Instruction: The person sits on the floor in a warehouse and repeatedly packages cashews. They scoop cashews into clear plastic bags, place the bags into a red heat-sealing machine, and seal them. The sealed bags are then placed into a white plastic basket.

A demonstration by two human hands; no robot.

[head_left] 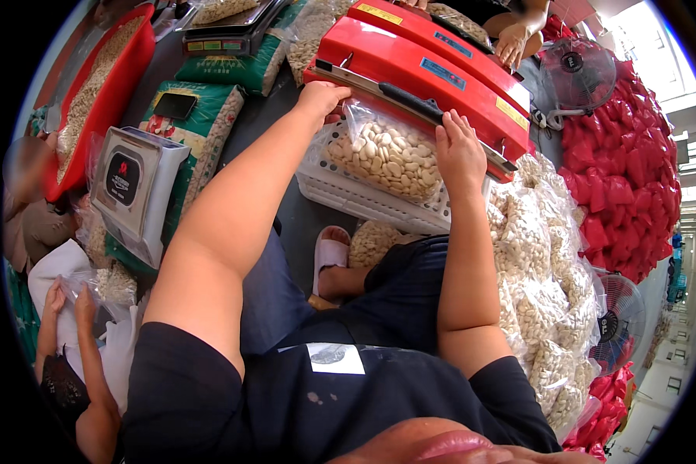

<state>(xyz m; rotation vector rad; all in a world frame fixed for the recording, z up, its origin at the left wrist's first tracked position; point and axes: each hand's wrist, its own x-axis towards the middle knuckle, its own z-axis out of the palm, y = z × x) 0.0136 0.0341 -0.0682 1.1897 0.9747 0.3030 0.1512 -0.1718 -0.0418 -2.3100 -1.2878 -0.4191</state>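
A clear plastic bag of large white beans (pixel 394 164) lies in front of a red bag sealer (pixel 433 69), its upper edge at the sealer's bar. My left hand (pixel 322 104) is closed at the bag's upper left corner, with fingertips partly hidden against the sealer. Stretched-out fingers of my right hand (pixel 462 151) rest on the bar by the right end of its black handle (pixel 411 101), beside the bag's upper right corner. Under the bag is a white perforated plastic basket (pixel 363 199).
Filled bean bags (pixel 530 286) are piled to the right, before a heap of red bags (pixel 619 178) and two fans (pixel 578 73). A white scale (pixel 135 189) stands left, near green sacks (pixel 209 116) and a red tub (pixel 104 85). Other people's hands (pixel 512 45) show beyond the sealer and at lower left.
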